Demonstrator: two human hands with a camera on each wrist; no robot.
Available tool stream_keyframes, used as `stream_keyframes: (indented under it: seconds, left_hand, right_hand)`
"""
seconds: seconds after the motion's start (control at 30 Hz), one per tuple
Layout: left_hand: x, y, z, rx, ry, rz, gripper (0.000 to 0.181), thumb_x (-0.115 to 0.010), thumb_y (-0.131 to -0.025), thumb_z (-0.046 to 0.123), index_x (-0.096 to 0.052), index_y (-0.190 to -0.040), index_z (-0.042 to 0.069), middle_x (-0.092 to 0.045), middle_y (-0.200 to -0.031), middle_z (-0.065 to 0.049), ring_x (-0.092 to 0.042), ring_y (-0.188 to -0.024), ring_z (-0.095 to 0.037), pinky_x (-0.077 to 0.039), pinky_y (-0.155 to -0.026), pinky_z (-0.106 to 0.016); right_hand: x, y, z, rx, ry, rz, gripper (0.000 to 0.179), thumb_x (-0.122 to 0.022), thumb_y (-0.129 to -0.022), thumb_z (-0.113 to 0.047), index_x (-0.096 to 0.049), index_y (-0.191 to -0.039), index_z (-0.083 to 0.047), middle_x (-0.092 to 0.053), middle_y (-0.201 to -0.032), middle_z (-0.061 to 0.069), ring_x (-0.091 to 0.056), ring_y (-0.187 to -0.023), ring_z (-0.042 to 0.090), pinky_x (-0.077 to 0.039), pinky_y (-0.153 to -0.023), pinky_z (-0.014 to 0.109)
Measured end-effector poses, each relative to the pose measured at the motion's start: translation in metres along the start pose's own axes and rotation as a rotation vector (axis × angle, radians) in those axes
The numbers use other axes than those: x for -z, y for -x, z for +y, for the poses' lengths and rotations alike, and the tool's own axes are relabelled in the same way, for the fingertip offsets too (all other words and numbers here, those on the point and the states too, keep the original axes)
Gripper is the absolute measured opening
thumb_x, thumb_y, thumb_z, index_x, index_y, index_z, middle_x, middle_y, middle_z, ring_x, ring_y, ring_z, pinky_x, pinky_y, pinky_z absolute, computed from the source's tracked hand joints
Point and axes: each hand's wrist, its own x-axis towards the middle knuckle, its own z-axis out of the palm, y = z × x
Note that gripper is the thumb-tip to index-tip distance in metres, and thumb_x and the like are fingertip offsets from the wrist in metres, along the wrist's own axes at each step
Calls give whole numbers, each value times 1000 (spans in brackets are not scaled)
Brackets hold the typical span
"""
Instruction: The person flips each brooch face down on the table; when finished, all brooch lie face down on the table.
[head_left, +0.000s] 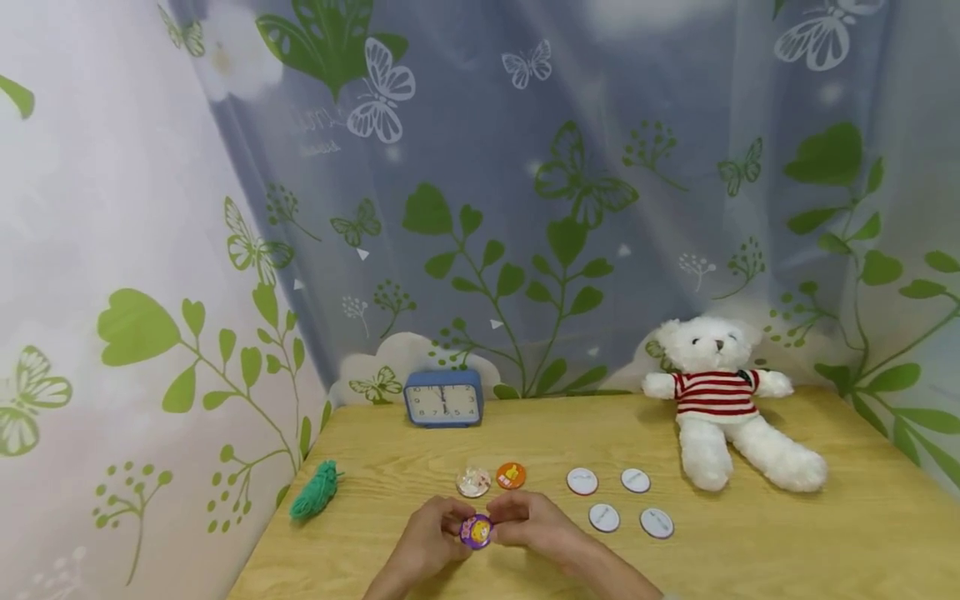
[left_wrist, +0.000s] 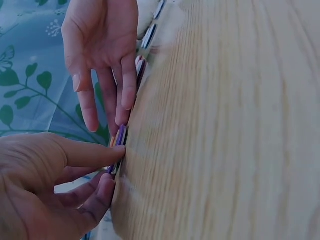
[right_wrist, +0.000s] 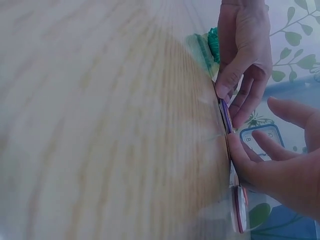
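Note:
A round purple button badge (head_left: 476, 531) with a yellow cartoon figure is at the near middle of the table. My left hand (head_left: 429, 537) pinches it by its edge between thumb and fingers, as the left wrist view shows from the side. On the other side is my right hand (head_left: 540, 523), its fingers (left_wrist: 127, 85) loosely straight and its thumb close to the badge's right edge; whether it touches is hard to tell. Just beyond the hands lie a pale picture badge (head_left: 473, 482) and an orange badge (head_left: 511, 476), both face up.
To the right, several white-backed badges lie face down, among them one with a red rim (head_left: 582, 481). A blue alarm clock (head_left: 444, 398) stands at the back. Green yarn (head_left: 316, 490) lies at the left edge, and a white teddy bear (head_left: 716, 400) sits at the back right.

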Motion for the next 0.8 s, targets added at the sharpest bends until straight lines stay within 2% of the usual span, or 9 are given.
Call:
stream_keyframes:
  seconds: [0.23, 0.37, 0.57, 0.8]
  left_hand:
    - [-2, 1, -3, -42, -48, -10, 42, -83, -70, -14, -74, -109, -4, -61, -100, -8, -62, -86, -17, -53, -71, -21]
    - [-2, 1, -3, -86, -68, -22, 32, -85, -75, -8, -74, -105, -4, -60, -100, -8, -62, -84, -15, -55, -71, -21]
    - [-1, 0, -3, -112, -137, 26, 8, -80, -88, 5, -78, -95, 3, -63, -98, -4, -61, -85, -11, -54, -74, -23]
    - [2, -2, -1, -113, -126, 53, 9, -76, -89, 6, -80, -98, 6, -67, -95, -2, -60, -87, -10, -54, -76, -27]
  right_hand:
    - [0, 2, 2, -24, -1, -10, 43, -70, -92, -2, -58, -130, 14, -68, -124, 22, -64, -114, 27, -57, -94, 33]
    - [0, 3, 1, -25, -9, -14, 42, -70, -92, -2, -59, -129, 14, -69, -122, 21, -64, -110, 22, -56, -92, 31]
    - [-1, 3, -2, -28, -16, -18, 38, -69, -94, -4, -61, -128, 13, -71, -120, 18, -64, -106, 16, -55, -87, 27]
    - [1, 1, -4, -31, -41, -28, 38, -69, -94, -6, -62, -128, 10, -71, -120, 16, -64, -102, 14, -54, -84, 24]
